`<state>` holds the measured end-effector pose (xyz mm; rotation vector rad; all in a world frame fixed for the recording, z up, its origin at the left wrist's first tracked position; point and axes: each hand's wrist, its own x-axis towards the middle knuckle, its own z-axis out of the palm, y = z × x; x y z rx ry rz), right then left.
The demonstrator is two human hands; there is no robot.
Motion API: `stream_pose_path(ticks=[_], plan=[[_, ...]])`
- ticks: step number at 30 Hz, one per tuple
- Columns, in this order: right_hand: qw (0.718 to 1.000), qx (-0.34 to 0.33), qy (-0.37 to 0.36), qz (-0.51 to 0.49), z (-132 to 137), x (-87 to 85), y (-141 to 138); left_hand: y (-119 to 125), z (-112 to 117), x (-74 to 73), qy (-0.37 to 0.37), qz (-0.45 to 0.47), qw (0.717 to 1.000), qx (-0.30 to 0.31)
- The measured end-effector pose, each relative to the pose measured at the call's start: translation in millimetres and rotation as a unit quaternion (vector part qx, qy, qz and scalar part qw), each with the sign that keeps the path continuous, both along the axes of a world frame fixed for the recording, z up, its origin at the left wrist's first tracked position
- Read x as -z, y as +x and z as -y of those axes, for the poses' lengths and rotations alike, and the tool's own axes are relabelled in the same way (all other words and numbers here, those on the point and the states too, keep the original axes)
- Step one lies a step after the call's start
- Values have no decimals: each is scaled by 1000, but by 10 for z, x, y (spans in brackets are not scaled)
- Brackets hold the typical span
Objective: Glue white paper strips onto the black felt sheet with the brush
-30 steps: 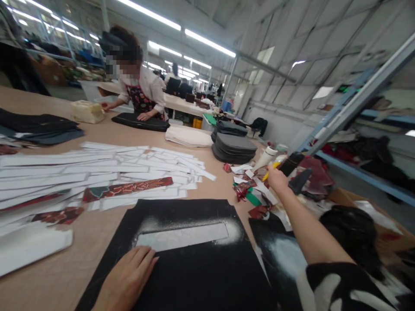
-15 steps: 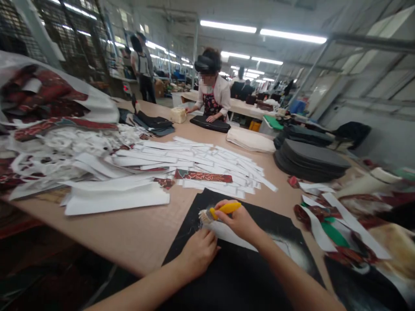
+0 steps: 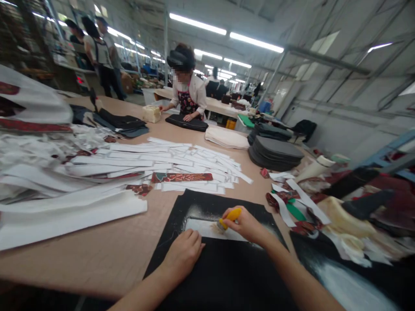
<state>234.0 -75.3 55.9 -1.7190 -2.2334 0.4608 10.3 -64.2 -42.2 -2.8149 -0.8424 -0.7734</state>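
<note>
A paintbrush (image 3: pixel 232 215) with a yellow handle is gripped in my right hand (image 3: pixel 249 225), fingers wrapped round it. Its pale bristles press on the middle of a white strip (image 3: pixel 201 227). The strip lies flat on a black sheet (image 3: pixel 241 276), which is marked with whitish smears around the strip. My left hand (image 3: pixel 183 254) rests at the strip's lower left edge, its fingers curled and close together, holding the strip down. The thumb is mostly hidden. Just beyond the sheet, a patterned red strip (image 3: pixel 183 177) lies on a spread of white strips (image 3: pixel 129 157).
Across the table (image 3: pixel 113 246), a co-worker (image 3: pixel 189 93) handles a black padded piece (image 3: pixel 186 122). Dark grey panels (image 3: pixel 275 151) are stacked at the right, near scraps (image 3: pixel 296 207) and a pale container (image 3: pixel 340 211). A large white piece (image 3: pixel 97 211) lies at the left.
My right hand has moved the brush from the strip's left end to its middle. My left hand stays near the left end. The view has turned rightward.
</note>
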Motion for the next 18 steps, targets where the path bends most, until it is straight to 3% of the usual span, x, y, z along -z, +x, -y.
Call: stream_pose_path(ticks=[2, 4, 6, 8, 11, 14, 16, 18], plan=[[994, 77, -39, 61, 165, -75, 406, 0, 1, -12, -1, -9, 1000, 0], [977, 145, -28, 155, 322, -152, 642, -3, 3, -18, 11, -8, 1000, 5], [967, 175, 26, 182, 429, -165, 649, -9, 1, -16, 28, -1, 1000, 10], [980, 150, 71, 106, 476, -99, 538, -18, -5, -8, 45, 9, 999, 17], [989, 141, 44, 12, 509, 33, 563, -28, -19, -2, 76, 26, 996, 28], [970, 237, -16, 47, 605, -2, 945, -26, -30, -11, 103, 44, 993, 34], [951, 289, 1, 109, 660, -113, 1138, -21, -30, -18, 109, 48, 992, 29], [945, 292, 34, 142, 619, -199, 1075, -18, -21, -21, 104, 43, 993, 23]])
